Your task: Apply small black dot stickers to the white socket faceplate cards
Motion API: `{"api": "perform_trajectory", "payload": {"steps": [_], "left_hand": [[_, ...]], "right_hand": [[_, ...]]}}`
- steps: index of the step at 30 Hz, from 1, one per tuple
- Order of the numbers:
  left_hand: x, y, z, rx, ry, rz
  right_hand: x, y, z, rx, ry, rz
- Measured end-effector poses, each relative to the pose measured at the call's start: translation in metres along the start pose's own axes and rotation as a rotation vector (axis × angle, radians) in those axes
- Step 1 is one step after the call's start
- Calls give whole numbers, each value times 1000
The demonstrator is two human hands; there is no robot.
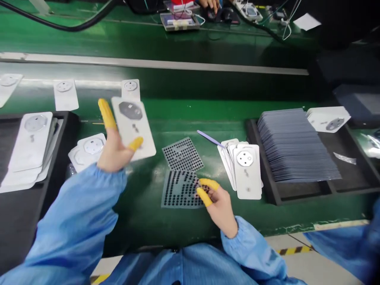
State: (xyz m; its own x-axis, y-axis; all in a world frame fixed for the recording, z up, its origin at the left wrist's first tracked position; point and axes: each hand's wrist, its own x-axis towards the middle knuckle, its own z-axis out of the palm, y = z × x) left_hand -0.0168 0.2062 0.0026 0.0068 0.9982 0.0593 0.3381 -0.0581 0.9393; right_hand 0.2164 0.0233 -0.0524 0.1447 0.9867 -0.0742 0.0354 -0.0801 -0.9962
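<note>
My left hand (114,148), in yellow finger cots, holds a tilted white panel (138,130) with a grey octagonal window. Its thumb lies over the panel's front, the index finger points up beside the left edge, and the other fingers are hidden. My right hand (218,202), also with yellow finger cots, pinches the right edge of a clear sheet of black dots (181,190). Whether a single dot is between the fingertips I cannot make out. Just above lies a second sheet of black dots (182,153), at an angle.
A purple stick-like tool (209,137) rests against stacked white panels (247,178) on the right. Beyond them stands a black tray (277,196) with many dark grey sheets (297,146). At left, another black tray (67,126) bears white panels (29,142). A person's hand (210,4) shows at the back.
</note>
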Motion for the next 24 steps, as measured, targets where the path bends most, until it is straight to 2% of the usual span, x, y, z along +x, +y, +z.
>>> {"api": "perform_trajectory", "payload": {"steps": [3,4,6,8,11,14,16,19,24], "left_hand": [[-69,0,-7,62,-139,-221],[-89,-1,-3,-8,-210,-348],[-120,-4,14,-108,-297,-456],[-138,-7,33,-201,-357,-562],[-149,-10,53,-244,-345,-618],[-153,-7,58,-257,-346,-608],[-155,-5,56,-250,-365,-582],[-158,-3,54,-209,-379,-522],[-161,-4,55,-100,-368,-405]], "right_hand": [[4,-14,-10,242,1,201],[5,-16,-13,269,-14,236],[7,-15,-16,278,-31,271],[8,-11,-18,222,-22,260],[7,-7,-18,-81,61,64],[4,-10,-12,-475,132,-306],[4,-14,-6,-579,28,-493],[5,-14,4,-567,-162,-612],[10,-13,6,-637,-249,-784]]}}
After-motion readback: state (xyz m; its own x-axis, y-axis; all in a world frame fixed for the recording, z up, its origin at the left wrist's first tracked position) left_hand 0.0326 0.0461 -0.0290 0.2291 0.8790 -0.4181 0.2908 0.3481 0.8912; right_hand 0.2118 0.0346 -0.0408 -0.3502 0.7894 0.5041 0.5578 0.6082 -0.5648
